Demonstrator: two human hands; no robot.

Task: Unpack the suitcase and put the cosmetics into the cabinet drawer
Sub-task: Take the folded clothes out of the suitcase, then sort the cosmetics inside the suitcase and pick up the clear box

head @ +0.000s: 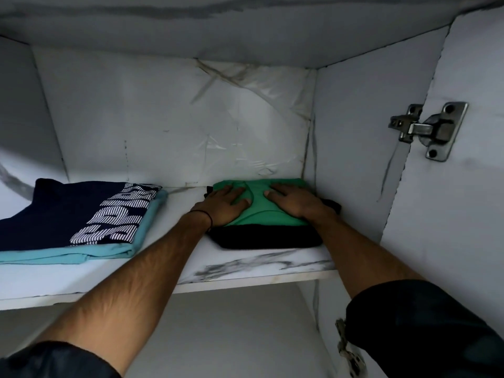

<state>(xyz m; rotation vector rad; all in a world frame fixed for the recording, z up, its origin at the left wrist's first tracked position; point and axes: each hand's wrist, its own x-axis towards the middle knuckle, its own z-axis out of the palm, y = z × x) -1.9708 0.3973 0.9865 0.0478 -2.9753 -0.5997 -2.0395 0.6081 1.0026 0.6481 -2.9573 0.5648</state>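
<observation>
A folded green garment (257,214) lies on top of a folded black one (261,238) at the right end of a white marbled cabinet shelf (245,264). My left hand (223,204) rests flat on the green garment's left half, fingers straight. On its right half my right hand (293,200) presses down, also flat. No suitcase, cosmetics or drawer are in view.
A folded navy garment with white striped lettering (81,211) lies on a light blue one (109,249) at the shelf's left. The cabinet's right wall (351,148) stands close to the green pile. An open door with a metal hinge (425,129) is at right.
</observation>
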